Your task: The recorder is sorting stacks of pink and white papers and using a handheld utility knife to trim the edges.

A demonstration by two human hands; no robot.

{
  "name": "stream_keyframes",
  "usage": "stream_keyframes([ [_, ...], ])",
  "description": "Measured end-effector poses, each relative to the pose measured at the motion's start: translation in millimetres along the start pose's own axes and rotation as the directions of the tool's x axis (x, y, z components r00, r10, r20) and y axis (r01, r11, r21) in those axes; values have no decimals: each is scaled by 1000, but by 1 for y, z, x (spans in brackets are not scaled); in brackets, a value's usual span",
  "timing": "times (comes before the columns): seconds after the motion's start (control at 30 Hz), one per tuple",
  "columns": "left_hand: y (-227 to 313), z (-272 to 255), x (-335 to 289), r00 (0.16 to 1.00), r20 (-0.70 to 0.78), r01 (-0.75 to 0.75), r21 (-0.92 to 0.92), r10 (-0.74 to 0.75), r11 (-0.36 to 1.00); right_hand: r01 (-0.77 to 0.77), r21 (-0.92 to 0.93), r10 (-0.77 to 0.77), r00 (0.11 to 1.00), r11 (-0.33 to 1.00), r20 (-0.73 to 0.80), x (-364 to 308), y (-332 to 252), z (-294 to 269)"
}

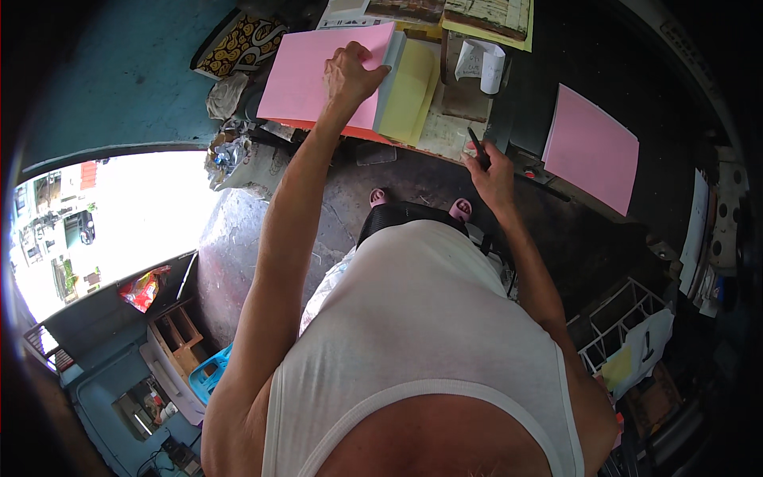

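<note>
My left hand [351, 75] rests on a stack of pink paper [298, 71] on the work table. Its fingers are bent, and the thumb stands apart from them near the stack's right edge. Beside that edge lie grey-blue sheets [389, 83] and yellow sheets [409, 91], their edges fanned out. In my right hand [494, 179], closed by the table's front edge, is a black pen [478, 145] pointing up and left. Another pink sheet or stack [592, 151] lies farther right on a dark surface.
A curled white paper [481, 63] with handwriting lies behind the pen. A patterned black-and-yellow bag [242, 48] sits at the far left. Crumpled plastic [226, 163] is below it. A white wire rack [620, 318] stands at right, a blue plastic stool [209, 374] at lower left.
</note>
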State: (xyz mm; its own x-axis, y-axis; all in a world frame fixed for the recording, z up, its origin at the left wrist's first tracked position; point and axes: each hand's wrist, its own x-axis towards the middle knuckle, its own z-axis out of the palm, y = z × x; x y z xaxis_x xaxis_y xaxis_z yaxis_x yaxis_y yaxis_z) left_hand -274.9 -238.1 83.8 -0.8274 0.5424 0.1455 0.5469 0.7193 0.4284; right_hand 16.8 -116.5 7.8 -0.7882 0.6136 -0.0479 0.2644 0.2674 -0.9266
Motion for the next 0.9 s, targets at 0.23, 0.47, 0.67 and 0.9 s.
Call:
stream_keyframes([
  [0.23, 10, 8, -7, 997, -64, -20, 181, 32, 983, 42, 22, -43, 996, 999, 73, 1, -7, 12],
  [0.47, 14, 8, -7, 997, -62, -26, 182, 38, 983, 83, 26, -85, 993, 996, 87, 8, -10, 17],
  [0.67, 7, 12, -2, 993, -85, -63, 186, 80, 981, 68, -11, -66, 993, 998, 102, 8, -4, 18],
  [0.9, 5, 2, 2, 991, -63, -115, 109, 122, 987, 90, -16, -88, 991, 996, 104, 11, -12, 15],
])
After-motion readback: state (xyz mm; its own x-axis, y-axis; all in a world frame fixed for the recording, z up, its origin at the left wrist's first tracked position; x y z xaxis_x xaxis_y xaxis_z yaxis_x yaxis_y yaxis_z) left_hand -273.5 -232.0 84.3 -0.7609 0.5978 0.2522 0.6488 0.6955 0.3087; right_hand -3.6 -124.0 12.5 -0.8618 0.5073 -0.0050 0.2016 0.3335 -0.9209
